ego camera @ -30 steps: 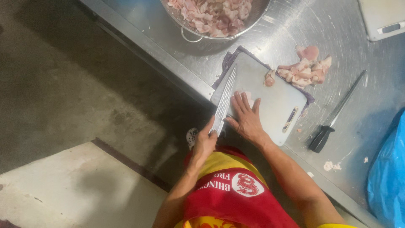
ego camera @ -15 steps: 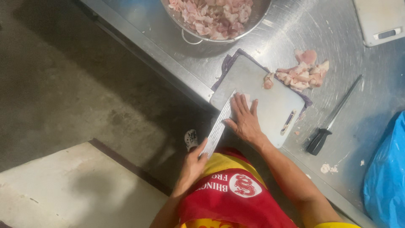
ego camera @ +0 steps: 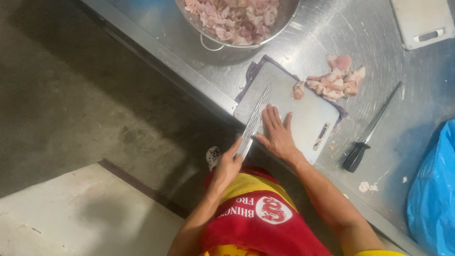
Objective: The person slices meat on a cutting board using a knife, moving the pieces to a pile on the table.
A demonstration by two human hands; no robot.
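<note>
Head view, sole view. Left hand: fingers clenched round the handle of a knife, blade lying along the board's 9 o'clock edge, tip toward 12. Right hand: fingers released and spread, palm flat on the board, grasping nothing, just beside the blade. Board: white, set on a purple cloth, overhanging the near rim of the steel table; its middle was bare. Meat: a small raw pile at the board's 1 o'clock corner, one piece apart at 12. Bowl: metal, at 11 o'clock of the board, heaped with cut pieces. Judged well along: most meat looked cut and bowled, only the small pile left. Steel: black-handled, at 3 o'clock, well apart from both hands. Second board at 1 o'clock, far corner. Blue bag at 4 o'clock. Open room: bare tabletop between board and steel; the table edge ran close under both wrists, floor below at 9 o'clock.
</note>
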